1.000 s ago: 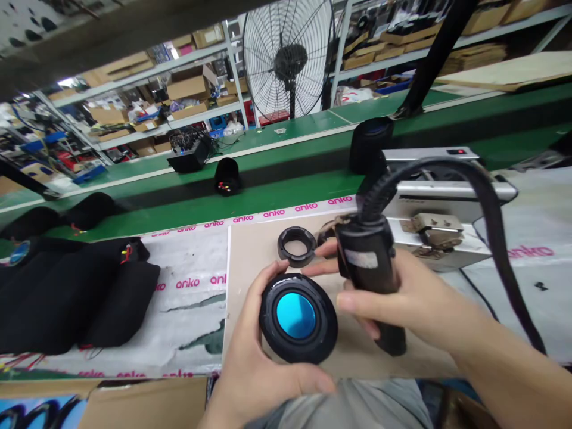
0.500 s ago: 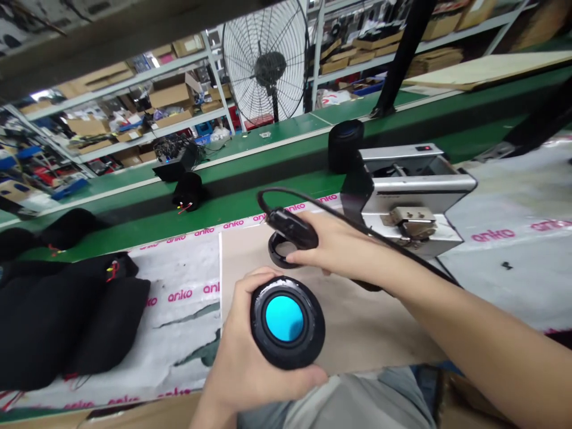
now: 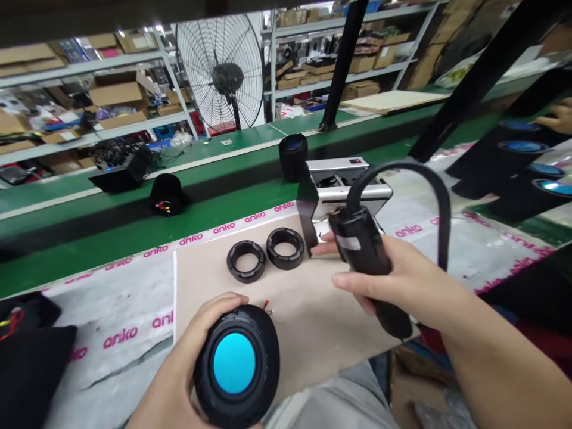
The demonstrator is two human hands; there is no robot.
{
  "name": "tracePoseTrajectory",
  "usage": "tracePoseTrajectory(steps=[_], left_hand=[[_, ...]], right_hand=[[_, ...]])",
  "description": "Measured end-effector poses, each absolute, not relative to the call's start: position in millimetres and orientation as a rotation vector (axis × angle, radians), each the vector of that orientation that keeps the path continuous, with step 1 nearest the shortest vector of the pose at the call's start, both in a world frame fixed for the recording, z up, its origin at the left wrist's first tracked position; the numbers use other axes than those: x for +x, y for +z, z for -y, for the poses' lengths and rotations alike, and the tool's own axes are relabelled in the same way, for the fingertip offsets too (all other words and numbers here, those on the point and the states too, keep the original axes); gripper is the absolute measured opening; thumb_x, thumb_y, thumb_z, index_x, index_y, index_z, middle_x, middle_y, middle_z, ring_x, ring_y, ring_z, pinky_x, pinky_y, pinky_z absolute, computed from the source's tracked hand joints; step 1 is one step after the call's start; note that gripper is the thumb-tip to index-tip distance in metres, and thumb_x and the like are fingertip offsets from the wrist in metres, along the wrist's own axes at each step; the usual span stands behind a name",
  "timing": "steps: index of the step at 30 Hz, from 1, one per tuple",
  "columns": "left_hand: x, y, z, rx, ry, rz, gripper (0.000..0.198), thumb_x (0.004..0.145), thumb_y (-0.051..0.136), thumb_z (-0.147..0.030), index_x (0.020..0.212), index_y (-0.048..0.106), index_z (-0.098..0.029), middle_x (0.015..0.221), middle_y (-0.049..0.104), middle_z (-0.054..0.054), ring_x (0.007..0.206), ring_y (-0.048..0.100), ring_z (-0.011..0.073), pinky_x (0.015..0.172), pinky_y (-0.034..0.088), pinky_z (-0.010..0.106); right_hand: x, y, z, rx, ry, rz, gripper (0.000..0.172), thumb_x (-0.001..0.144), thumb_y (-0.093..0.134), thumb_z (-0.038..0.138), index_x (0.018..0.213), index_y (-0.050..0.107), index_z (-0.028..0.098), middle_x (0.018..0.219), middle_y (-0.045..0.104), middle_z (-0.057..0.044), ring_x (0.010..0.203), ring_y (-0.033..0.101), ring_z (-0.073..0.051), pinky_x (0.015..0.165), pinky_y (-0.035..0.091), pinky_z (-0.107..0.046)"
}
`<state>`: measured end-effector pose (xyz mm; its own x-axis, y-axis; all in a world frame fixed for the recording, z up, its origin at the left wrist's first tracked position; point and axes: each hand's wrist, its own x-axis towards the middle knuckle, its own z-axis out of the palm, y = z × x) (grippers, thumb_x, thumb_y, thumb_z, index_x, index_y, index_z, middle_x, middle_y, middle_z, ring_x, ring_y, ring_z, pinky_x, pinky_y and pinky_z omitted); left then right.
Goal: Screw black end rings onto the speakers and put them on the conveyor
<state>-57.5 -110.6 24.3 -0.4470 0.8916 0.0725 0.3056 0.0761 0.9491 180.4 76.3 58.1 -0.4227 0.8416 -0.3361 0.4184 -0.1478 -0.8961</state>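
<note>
My left hand (image 3: pixel 179 363) is wrapped round a black cylindrical speaker (image 3: pixel 235 363), its end with a bright blue disc turned up toward me. A red connector pokes out beyond its far side. In my right hand (image 3: pixel 402 280) is a black corded electric screwdriver (image 3: pixel 364 244), its cable arching up from the top, with the thumb in front and some fingers stretched out behind. Two black rings lie side by side on the brown board: the left ring (image 3: pixel 229 269) and the right ring (image 3: pixel 272 255). Neither hand touches them.
A silver screw feeder (image 3: pixel 342 162) stands behind the board (image 3: pixel 313 322). Beside it is another black cylinder (image 3: pixel 292 159). Black fabric-covered pieces (image 3: pixel 36 369) lie at left. More blue-topped cylinders (image 3: pixel 518 155) stand at right near another person's hand (image 3: pixel 562 116). Slanted black posts cross the back.
My right hand has moved away from the rings to the right, lifting the screwdriver with it. Both rings now show fully. The speaker sits lower left in view, and the view has turned right.
</note>
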Motion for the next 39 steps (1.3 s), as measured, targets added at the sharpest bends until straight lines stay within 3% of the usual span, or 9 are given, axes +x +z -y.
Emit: tracePoseTrajectory(steps=[3, 5, 8, 14, 20, 24, 27, 33, 39], left_hand=[[-61, 20, 108, 1.379, 1.414, -1.84, 0.079, 0.056, 0.105, -0.052, 0.129, 0.08, -0.032, 0.139, 0.077, 0.013, 0.136, 0.071, 0.044, 0.111, 0.064, 0.054], [-62, 16, 108, 1.443, 1.435, -1.866, 0.079, 0.061, 0.103, -0.052, 0.133, 0.077, -0.031, 0.139, 0.076, 0.014, 0.136, 0.071, 0.0445, 0.112, 0.062, 0.058], [-64, 11, 109, 1.512, 1.438, -1.916, 0.079, 0.066, 0.1, -0.049, 0.138, 0.074, -0.031, 0.142, 0.075, 0.014, 0.136, 0.071, 0.0432, 0.112, 0.061, 0.058], [-65, -3, 98, 1.688, 1.551, -1.837, 0.089, 0.064, 0.103, -0.049, 0.143, 0.067, -0.031, 0.138, 0.075, 0.012, 0.128, 0.076, 0.0372, 0.104, 0.066, 0.047], [-56, -21, 113, 1.411, 1.525, -1.616, 0.142, 0.049, 0.103, -0.07, 0.172, 0.037, -0.04, 0.171, 0.052, 0.017, 0.153, 0.057, 0.0468, 0.12, 0.058, 0.059], [-78, -19, 142, 1.271, 1.241, -1.377, 0.114, 0.074, 0.102, -0.037, 0.171, 0.043, -0.038, 0.173, 0.051, 0.016, 0.155, 0.051, 0.0477, 0.118, 0.057, 0.06], [-90, -19, 142, 1.285, 1.328, -1.358, 0.118, 0.067, 0.107, -0.036, 0.168, 0.047, -0.039, 0.17, 0.054, 0.015, 0.154, 0.055, 0.0457, 0.122, 0.052, 0.058], [-67, -21, 99, 1.479, 1.44, -1.306, 0.11, 0.059, 0.11, -0.031, 0.156, 0.058, -0.043, 0.157, 0.067, 0.008, 0.144, 0.068, 0.0367, 0.118, 0.06, 0.047], [-43, -40, 110, 1.37, 1.769, -1.79, 0.112, 0.056, 0.11, -0.047, 0.155, 0.058, -0.037, 0.148, 0.068, 0.009, 0.135, 0.072, 0.0379, 0.111, 0.063, 0.047]], right_hand=[[180, 42, -69, -1.347, 1.758, 1.735, 0.079, 0.072, 0.089, 0.06, 0.134, 0.063, 0.02, 0.072, 0.064, 0.001, 0.051, 0.056, -0.011, 0.051, 0.046, -0.022], [177, 32, -66, -1.286, 1.866, 1.726, 0.078, 0.073, 0.09, 0.059, 0.134, 0.06, 0.021, 0.106, 0.073, -0.006, 0.053, 0.056, -0.007, 0.048, 0.049, -0.022], [169, 21, -63, -1.216, 1.966, 1.729, 0.072, 0.075, 0.089, 0.058, 0.13, 0.062, 0.021, 0.151, 0.058, -0.013, 0.059, 0.059, -0.003, 0.047, 0.051, -0.02], [149, 19, -44, -1.085, 2.113, 1.684, 0.073, 0.072, 0.09, 0.058, 0.126, 0.061, 0.018, 0.128, 0.068, -0.01, 0.058, 0.056, -0.005, 0.048, 0.049, -0.021], [133, 12, -14, -0.958, 2.257, 1.39, 0.084, 0.044, 0.105, 0.022, 0.118, 0.065, 0.022, 0.114, 0.075, -0.001, 0.11, 0.071, -0.019, 0.091, 0.061, -0.022], [139, 9, -20, -1.099, 2.141, 1.431, 0.075, 0.051, 0.103, 0.029, 0.113, 0.063, 0.02, 0.099, 0.074, -0.001, 0.077, 0.066, -0.011, 0.069, 0.057, -0.019], [146, 16, -35, -1.092, 2.098, 1.536, 0.071, 0.065, 0.096, 0.049, 0.118, 0.061, 0.019, 0.11, 0.076, -0.006, 0.058, 0.06, -0.008, 0.055, 0.054, -0.022], [127, 52, -74, -1.109, 1.822, 2.003, 0.069, 0.072, 0.082, 0.064, 0.12, 0.061, 0.018, 0.084, 0.07, -0.002, 0.052, 0.062, -0.01, 0.052, 0.049, -0.021], [70, 63, -96, -1.136, 1.348, 2.437, 0.071, 0.072, 0.085, 0.042, 0.136, 0.058, 0.025, 0.112, 0.073, -0.005, 0.055, 0.066, -0.014, 0.049, 0.051, -0.027]])
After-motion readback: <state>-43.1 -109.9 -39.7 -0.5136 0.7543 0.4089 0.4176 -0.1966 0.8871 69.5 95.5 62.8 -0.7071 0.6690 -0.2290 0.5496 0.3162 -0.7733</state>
